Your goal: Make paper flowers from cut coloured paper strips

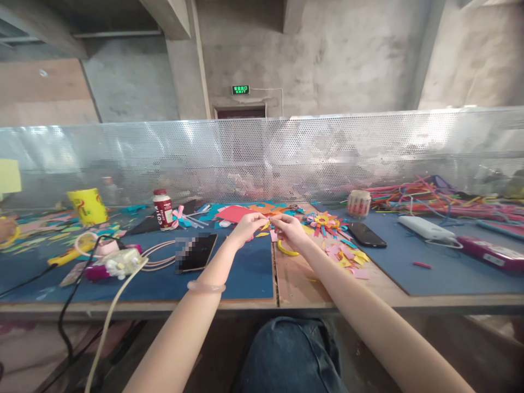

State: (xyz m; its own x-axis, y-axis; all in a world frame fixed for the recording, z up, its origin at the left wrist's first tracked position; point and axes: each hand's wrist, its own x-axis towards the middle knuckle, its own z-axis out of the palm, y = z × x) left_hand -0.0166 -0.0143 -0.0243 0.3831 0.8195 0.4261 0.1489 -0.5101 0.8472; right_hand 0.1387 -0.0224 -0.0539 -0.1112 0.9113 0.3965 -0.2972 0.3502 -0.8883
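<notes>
My left hand is closed in a pinch over the middle of the table. Facing it, my right hand is pinched too, its fingertips almost meeting the left ones. Whatever lies between the fingers is too small to make out; a bit of yellow shows there. Just under my right hand is a yellow loop, perhaps a scissors handle, partly hidden. A red paper sheet lies behind my left hand. Right of my right hand are paper flowers and loose pink and yellow paper scraps.
A black phone lies left of my forearm, another phone to the right. Further left are a power strip with cables, a coffee bottle and a yellow cup. Colourful strips pile up right. A perforated metal screen stands behind.
</notes>
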